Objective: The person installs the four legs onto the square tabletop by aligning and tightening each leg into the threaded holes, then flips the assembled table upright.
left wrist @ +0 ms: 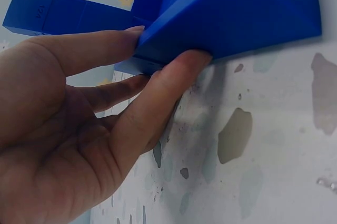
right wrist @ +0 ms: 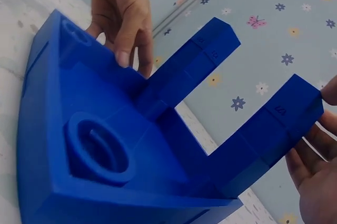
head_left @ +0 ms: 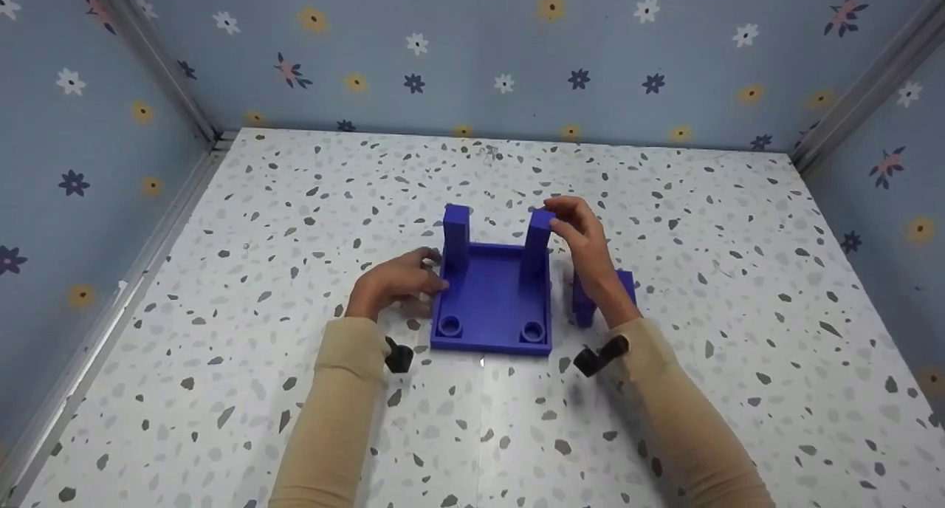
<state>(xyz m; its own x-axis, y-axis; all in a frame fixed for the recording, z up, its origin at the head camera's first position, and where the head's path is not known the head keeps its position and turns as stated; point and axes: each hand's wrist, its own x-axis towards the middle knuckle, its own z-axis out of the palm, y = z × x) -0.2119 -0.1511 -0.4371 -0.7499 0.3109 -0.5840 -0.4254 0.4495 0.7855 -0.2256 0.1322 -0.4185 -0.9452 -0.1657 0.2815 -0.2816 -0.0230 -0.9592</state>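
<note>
Overhead: speckled counter [head_left: 664,220] carries blue square base [head_left: 491,301] near centre, two upright posts at far corners, two round sockets at near corners. Loose blue block [head_left: 626,280] just right of base, partly behind right wrist. Head view alone shows whole layout; right wrist view alone shows socket [right wrist: 100,150] interior. Left hand [head_left: 399,279] low on counter, thumb and fingers pinching base's left edge, grip narrow. Right hand [head_left: 583,231] raised, fingers curled round top of right post [head_left: 537,242], grip holding post. Left post [head_left: 456,235] untouched.
</note>
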